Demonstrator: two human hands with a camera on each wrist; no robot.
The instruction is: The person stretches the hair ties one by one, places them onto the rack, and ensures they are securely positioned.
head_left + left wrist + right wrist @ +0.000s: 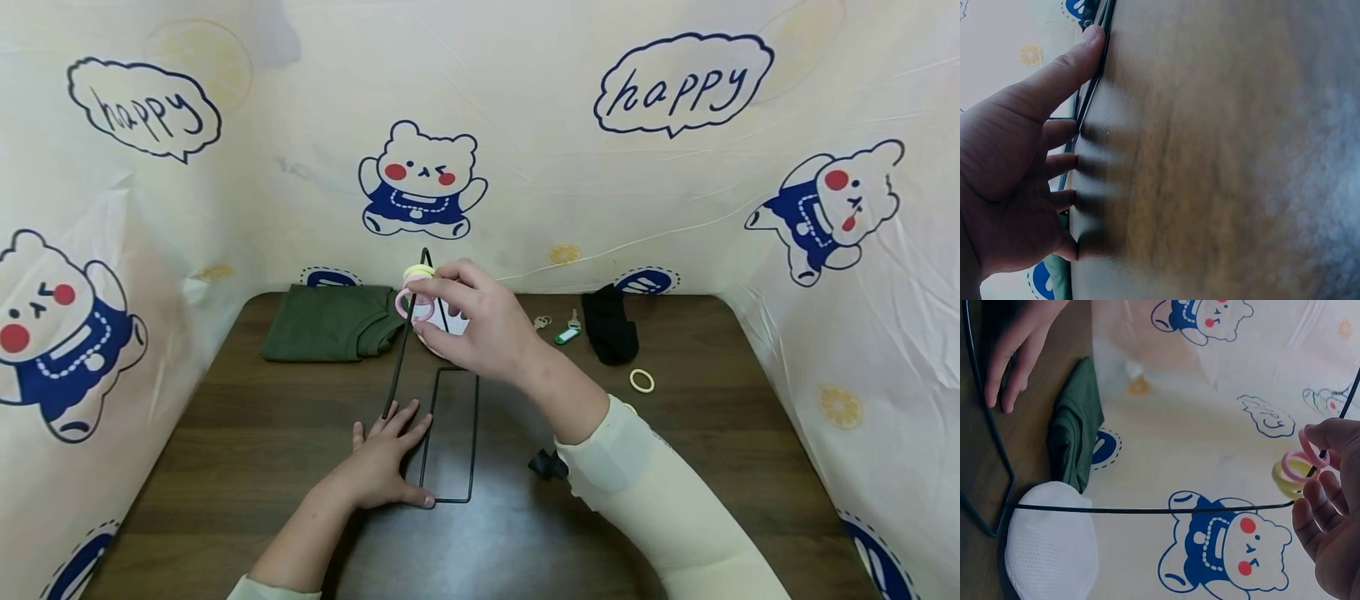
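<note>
- A printed backdrop [525,125] of cartoon bears and "happy" speech bubbles wraps the back and both sides of the scene.
- A dark brown wooden desk [225,450] carries everything else.
- A folded dark green garment [330,333] lies at the back left of the desk.
- A black wire stand [450,433] sits at the middle of the desk: a flat rectangular base loop, with a thin arm rising toward the back wall.
- The right hand [472,321] is raised over the back of the desk at the top of the stand's arm, its fingers curled and pinching a pink hair ring [414,307] at the wire tip.
- The left hand [386,458] lies flat on the desk with straight fingers, pressing on the left side of the stand's base loop, well below and in front of the pink ring.
- A black sock-like cloth [609,333] lies at the back right.
- A white mesh pad [1050,547] rests on the desk under the stand's arm, beside the green garment.
- A small black object [549,465] lies by the right forearm; what it is cannot be told.
- A key with a green tag [568,332] lies just left of the black cloth.
- A yellow hair ring [417,272] already hangs on the wire, just beside the pink one.
- A cream hair ring [641,381] lies loose on the desk, well right of both hands.
</note>
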